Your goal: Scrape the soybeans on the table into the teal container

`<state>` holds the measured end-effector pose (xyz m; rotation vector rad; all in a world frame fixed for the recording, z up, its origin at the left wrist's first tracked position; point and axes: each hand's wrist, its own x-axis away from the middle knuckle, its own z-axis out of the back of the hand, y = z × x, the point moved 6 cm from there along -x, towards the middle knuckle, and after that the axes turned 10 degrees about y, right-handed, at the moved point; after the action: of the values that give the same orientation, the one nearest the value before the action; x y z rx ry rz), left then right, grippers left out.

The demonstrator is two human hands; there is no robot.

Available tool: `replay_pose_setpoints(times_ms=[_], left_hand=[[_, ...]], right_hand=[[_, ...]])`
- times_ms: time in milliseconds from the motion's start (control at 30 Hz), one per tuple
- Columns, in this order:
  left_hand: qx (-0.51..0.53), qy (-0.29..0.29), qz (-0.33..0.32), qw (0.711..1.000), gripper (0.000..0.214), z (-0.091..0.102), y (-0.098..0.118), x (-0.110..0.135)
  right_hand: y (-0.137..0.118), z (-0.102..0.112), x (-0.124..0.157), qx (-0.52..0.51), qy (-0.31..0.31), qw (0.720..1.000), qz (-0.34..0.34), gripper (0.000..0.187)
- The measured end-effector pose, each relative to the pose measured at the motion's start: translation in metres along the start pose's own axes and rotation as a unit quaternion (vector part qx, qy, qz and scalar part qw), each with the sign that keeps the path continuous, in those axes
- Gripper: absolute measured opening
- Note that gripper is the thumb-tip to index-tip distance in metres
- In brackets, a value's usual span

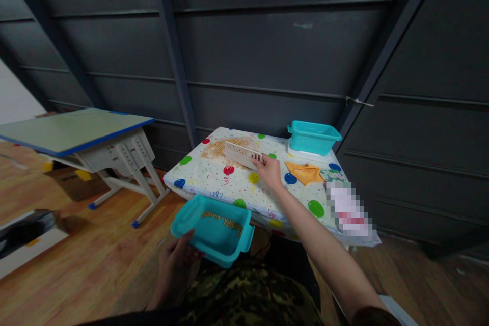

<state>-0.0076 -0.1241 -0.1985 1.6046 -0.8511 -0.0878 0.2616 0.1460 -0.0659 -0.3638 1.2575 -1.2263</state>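
Note:
My left hand (179, 257) grips the near left side of a turquoise plastic tub (219, 249), holding it just below the table's front edge. Some yellow beans or kernels (225, 221) lie on the tub's floor. Over the table, my right hand (268, 169) is closed on the right end of a white slotted plastic strip (240, 155), which stands on its long edge. Behind and left of the strip spreads a loose pile of yellow kernels (216, 147) with pale crumbs. They are too small to name exactly.
The table has a white balloon-print cloth (214, 175). A second turquoise tub (313, 137) stands on something white at the back right. An orange cloth (305, 172) and printed sheets (349, 209) lie on the right. A desk (84, 127) stands left; a dark panelled wall (267, 51) rises behind.

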Motion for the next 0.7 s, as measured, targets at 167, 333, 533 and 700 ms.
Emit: replay_pose_setpoints(times_ms=[167,333,533,700], left_hand=[[0.011,-0.018,-0.015,1.0,0.055,0.001,-0.005,-0.009],[-0.002,-0.008,-0.012,1.0,0.057,0.003,-0.011,-0.015],[-0.001,-0.01,-0.023,1.0,0.06,0.003,-0.014,-0.018],[-0.011,0.003,-0.033,0.999,0.062,0.005,-0.015,-0.021]], right_hand=[[0.001,-0.006,0.003,-0.029,-0.022,0.999,0.018,0.042],[0.003,-0.004,0.001,-0.04,-0.011,0.999,0.003,0.04],[0.003,-0.009,0.002,-0.059,-0.036,0.998,0.004,0.045],[0.003,-0.01,0.002,-0.07,-0.031,0.997,0.0,0.038]])
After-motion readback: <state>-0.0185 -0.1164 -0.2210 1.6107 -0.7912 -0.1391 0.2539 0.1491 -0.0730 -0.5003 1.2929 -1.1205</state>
